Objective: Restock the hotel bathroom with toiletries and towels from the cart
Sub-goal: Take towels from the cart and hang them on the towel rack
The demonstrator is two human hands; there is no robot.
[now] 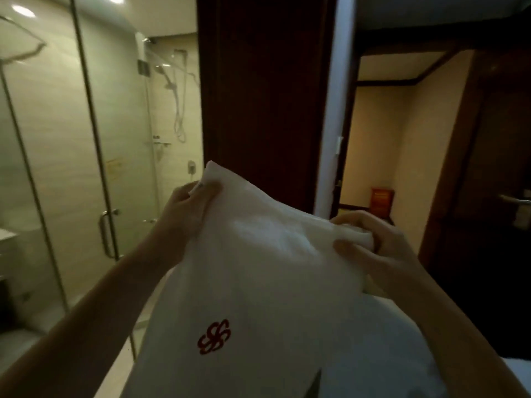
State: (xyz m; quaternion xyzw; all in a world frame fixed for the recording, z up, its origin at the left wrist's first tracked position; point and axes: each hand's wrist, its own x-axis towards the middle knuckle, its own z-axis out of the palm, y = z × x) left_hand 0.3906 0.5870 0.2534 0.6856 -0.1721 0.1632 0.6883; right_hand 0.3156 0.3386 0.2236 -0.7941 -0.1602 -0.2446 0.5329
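A white towel is held up in front of the person, hanging from its upper edge. The left hand pinches the top left corner, its fingers closed on the cloth. The right hand grips a bunched fold at the top right, fingers curled round it. Low on the towel is a red embroidered emblem (looping curls like interlaced letters, not readable as a name). To the left stands a glass shower door with a metal handle, and a shower head behind it. A yellowish notice there is too blurred to read. Past the dark wooden door, a red sign bears illegible writing.
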